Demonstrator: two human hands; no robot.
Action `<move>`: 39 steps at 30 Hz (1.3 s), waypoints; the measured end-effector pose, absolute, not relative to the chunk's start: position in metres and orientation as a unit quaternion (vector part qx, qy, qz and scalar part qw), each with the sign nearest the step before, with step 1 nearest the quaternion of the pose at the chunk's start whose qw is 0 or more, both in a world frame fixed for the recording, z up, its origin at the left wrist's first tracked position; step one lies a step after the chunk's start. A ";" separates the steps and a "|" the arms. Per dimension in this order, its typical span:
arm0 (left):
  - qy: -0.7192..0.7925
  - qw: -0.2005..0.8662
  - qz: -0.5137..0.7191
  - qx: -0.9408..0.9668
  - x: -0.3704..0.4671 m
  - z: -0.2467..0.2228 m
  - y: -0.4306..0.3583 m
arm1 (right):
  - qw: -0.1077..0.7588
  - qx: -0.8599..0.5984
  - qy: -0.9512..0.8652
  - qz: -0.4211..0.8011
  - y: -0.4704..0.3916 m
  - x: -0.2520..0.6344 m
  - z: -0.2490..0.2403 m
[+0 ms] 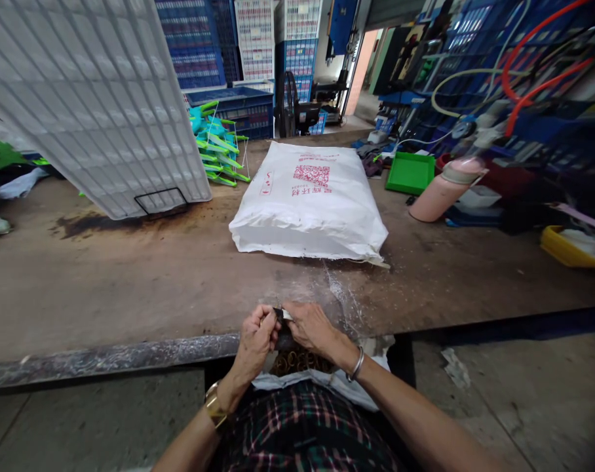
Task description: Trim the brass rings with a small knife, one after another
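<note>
Over the table's near edge, my left hand (259,333) is closed in a pinch on a small dark piece (278,314). My right hand (313,329) meets it from the other side, its fingers closed on a small white piece (287,316) that touches the dark one. What kind of things these are is too small to make out. Just beneath both hands, an opened white bag (361,387) lies on my lap, with many brass-coloured rings (297,362) in it. My fingers partly hide the small pieces.
A filled white sack (307,196) with red print lies ahead on the table (154,282). To its left a large white ribbed crate (105,98) leans beside green and turquoise plastic parts (219,147). On the right are a green tray (410,172), a pink bottle (445,191) and red hoses (516,85).
</note>
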State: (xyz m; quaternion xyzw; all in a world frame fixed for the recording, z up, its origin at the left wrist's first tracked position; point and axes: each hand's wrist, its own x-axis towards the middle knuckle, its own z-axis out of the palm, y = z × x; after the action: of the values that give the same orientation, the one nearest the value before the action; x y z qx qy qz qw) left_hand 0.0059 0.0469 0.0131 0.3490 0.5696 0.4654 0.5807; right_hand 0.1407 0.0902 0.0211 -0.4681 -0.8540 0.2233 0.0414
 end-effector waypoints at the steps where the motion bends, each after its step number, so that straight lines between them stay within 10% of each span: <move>1: 0.572 0.579 0.463 0.350 0.006 0.013 0.047 | 0.038 -0.466 -0.856 0.221 0.090 0.141 0.022; 39: 0.548 0.612 0.454 0.346 0.010 0.024 0.034 | 0.007 -0.549 -0.814 0.188 0.109 0.148 0.023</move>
State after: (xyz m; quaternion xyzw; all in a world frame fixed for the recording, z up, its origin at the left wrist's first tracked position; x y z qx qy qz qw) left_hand 0.0102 0.0337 0.0235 0.3455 0.5478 0.4541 0.6118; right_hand 0.1478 0.1093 0.0233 -0.5488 -0.8145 0.1882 0.0075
